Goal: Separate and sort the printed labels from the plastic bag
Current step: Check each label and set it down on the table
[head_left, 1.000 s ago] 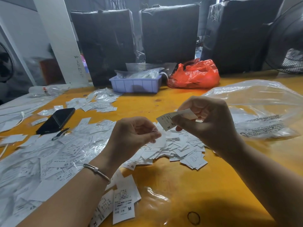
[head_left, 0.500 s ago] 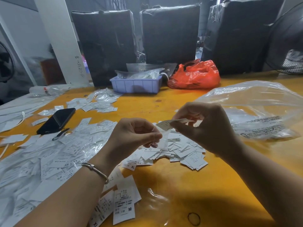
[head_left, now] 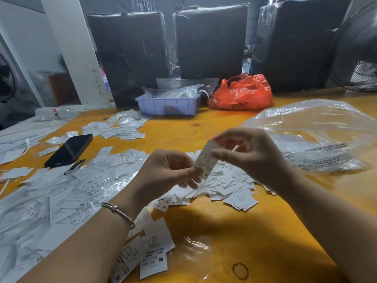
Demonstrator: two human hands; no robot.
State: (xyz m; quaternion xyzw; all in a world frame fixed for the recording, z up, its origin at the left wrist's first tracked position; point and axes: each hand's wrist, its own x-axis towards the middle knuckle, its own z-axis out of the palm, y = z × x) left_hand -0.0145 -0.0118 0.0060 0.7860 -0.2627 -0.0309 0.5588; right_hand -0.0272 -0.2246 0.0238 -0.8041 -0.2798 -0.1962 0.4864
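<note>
Both hands hold one white printed label (head_left: 206, 160) marked S above the yellow table. My left hand (head_left: 169, 172) pinches its lower end between thumb and fingers. My right hand (head_left: 247, 152) pinches its upper end. Under the hands lies a heap of loose white labels (head_left: 230, 186). A large clear plastic bag (head_left: 318, 135) with black print lies to the right of my right hand. More labels, some in clear film, spread over the left of the table (head_left: 61, 193). An M label (head_left: 154, 256) lies near the front edge.
A black phone (head_left: 69, 150) lies at the left among labels. A lilac tray (head_left: 167, 106) with clear bags and a red plastic bag (head_left: 242, 92) stand at the back, before black wrapped boxes (head_left: 210, 41). A fan (head_left: 361, 50) is at far right. A rubber band (head_left: 240, 271) lies in front.
The label was held flat and edge-on; now it stands upright with its printed face toward me. My left hand took hold of its lower end; my right hand rose slightly.
</note>
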